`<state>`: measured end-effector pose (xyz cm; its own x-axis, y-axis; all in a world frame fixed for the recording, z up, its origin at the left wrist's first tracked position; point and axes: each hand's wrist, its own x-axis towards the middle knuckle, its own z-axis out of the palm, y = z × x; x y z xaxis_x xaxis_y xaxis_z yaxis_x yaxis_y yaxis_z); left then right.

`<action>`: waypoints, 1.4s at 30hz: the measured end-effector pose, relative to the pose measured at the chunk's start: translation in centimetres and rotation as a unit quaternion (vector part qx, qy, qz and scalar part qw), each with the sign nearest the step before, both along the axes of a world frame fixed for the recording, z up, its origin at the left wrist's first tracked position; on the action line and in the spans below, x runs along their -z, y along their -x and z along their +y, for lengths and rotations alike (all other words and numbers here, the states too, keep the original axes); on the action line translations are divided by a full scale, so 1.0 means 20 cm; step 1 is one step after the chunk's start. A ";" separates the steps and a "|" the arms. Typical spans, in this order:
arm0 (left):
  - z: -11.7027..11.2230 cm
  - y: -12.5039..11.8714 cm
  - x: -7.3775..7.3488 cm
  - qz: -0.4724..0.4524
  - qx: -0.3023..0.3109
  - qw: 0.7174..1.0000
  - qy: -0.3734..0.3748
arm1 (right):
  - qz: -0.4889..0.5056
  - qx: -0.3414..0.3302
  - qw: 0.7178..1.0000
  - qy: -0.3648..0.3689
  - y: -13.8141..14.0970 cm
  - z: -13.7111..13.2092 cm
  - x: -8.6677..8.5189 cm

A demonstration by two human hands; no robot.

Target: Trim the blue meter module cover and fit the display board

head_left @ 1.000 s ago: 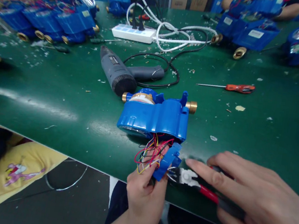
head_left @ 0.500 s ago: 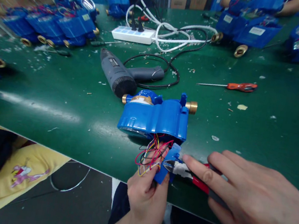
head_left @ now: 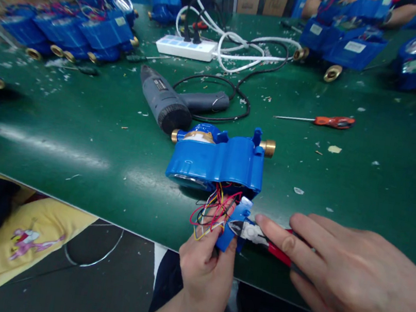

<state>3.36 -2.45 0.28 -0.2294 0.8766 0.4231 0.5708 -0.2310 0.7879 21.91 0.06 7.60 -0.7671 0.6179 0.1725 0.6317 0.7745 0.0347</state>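
Blue plastic cover (head_left: 226,238), held just inside the near edge of the green tabletop (head_left: 344,187), a little right of that edge's middle! Its long axis runs on a slant: one end points away and to the right, towards the water meter (head_left: 218,163), the other comes back nearer and left, down into the left hand (head_left: 207,265). That hand has thumb and fingers pinched on the cover's near end, with a loose tangle of red, black, yellow and white wires (head_left: 215,212) spilling over the fingers and running up under the meter's housing.

In from the right, the right hand (head_left: 343,270) has its fingers wrapped round the red-and-black handles of the cutting pliers (head_left: 257,233), index finger stretched forward along them. Pliers point left, tips right at the cover; whether the jaws are parted, I cannot tell.

Just beyond lies the meter, long axis left to right, a brass fitting at each end. Off its left end, a grey heat gun (head_left: 165,100) aims its nozzle at the tabletop's far-left corner; away to the right, an orange-handled screwdriver (head_left: 334,122) points left.
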 end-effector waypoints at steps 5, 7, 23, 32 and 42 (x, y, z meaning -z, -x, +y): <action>0.00 0.00 -0.01 -0.030 0.005 0.999 0.013 | 0.050 -0.004 0.996 0.073 -0.01 0.02 -0.02; 0.00 0.00 -0.01 -0.048 0.006 0.999 0.018 | 0.084 -0.012 0.990 0.114 -0.04 0.01 -0.01; 0.04 -0.04 -0.05 -0.428 0.013 0.892 0.143 | 0.259 0.081 0.937 0.219 -0.02 -0.08 0.23; 0.01 -0.09 -0.01 -0.482 -0.018 0.874 0.059 | 0.267 0.080 0.940 0.197 -0.05 -0.10 0.23; -0.01 -0.06 0.07 -0.226 0.006 0.969 0.103 | 0.095 0.081 0.992 0.000 -0.03 -0.08 0.09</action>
